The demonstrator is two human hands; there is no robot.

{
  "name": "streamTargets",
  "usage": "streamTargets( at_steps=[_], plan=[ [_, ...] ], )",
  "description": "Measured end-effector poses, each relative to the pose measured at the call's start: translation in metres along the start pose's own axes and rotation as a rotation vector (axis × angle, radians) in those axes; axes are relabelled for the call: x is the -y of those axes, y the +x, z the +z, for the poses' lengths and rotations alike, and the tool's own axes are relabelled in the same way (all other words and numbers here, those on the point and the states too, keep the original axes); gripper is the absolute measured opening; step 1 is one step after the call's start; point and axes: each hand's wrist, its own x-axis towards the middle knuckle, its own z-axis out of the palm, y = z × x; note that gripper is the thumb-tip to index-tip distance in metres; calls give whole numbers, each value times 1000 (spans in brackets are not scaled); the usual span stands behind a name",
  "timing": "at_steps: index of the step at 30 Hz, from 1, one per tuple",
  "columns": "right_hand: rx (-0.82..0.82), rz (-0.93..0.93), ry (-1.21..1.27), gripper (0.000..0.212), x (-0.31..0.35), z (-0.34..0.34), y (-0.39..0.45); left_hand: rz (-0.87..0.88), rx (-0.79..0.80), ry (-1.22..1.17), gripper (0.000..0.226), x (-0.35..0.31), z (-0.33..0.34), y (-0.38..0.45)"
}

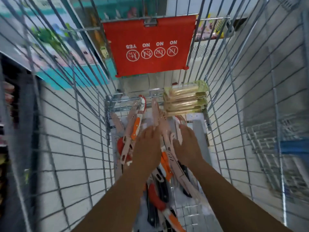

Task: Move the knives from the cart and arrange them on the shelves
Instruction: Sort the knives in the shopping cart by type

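Fingers first: the left hand reaches down into the cart, fingers curled over a pale pink knife whose blade pokes out past the fingertips toward the cart's far end. It looks like a grasp, but the fingers are seen from behind and blurred, so I can't tell for sure. The right hand sits just beside it, fingers bent down onto the pink knives lying between the two hands; whether it grips or only presses isn't visible.

Key relation: the knives lie lengthwise in the cart, long axes running roughly away from the person, handles mostly nearer, tips farther. The pile of knives, in pink, orange and white, red, and black, spreads along the bottom of the wire cart, directly under and in front of both hands. Both hands are about equally near; the left seems a bit further along w/ its pick.

At the far right corner sits a stack of yellow-green packaged items; contents unclear.

Writing: a red plastic flap at the far end shows four round pictograms, text upside down from here, reading "YES", "NO", "NO", "NO". No brand readable. Shelves aren't clearly in view.
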Motion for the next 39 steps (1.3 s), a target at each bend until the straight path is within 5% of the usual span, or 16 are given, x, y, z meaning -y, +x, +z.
streamTargets(
  at_steps=[9, 13, 18, 22, 26, 31, 39],
  plan=[
    [324, -29, -265, 66, -27, 41, -81, 84, 265, -13, 88, -2, 39, -79],
    [397, 21, -364, 79, -29, 56, -86, 78, 290, 7, 76, -6, 49, -83],
    [451, 47, -298, 71, -13, 55, -95, -6, 223, 23, 68, 1, 60, -84],
    [271, 91, -263, 39, -17, 43, -92, -66, 134, 78, 59, -2, 52, -91],
    [171, 262, -249, 42, -32, 43, -94, 122, 127, 71, 77, -18, 48, -81],
    [58, 446, -153, 24, -36, 45, -88, 256, 246, 77, 57, -35, 63, -72],
    [80, 544, -163, 49, -26, 44, -89, 283, 258, 210, 52, -8, 73, -87]
  ],
)
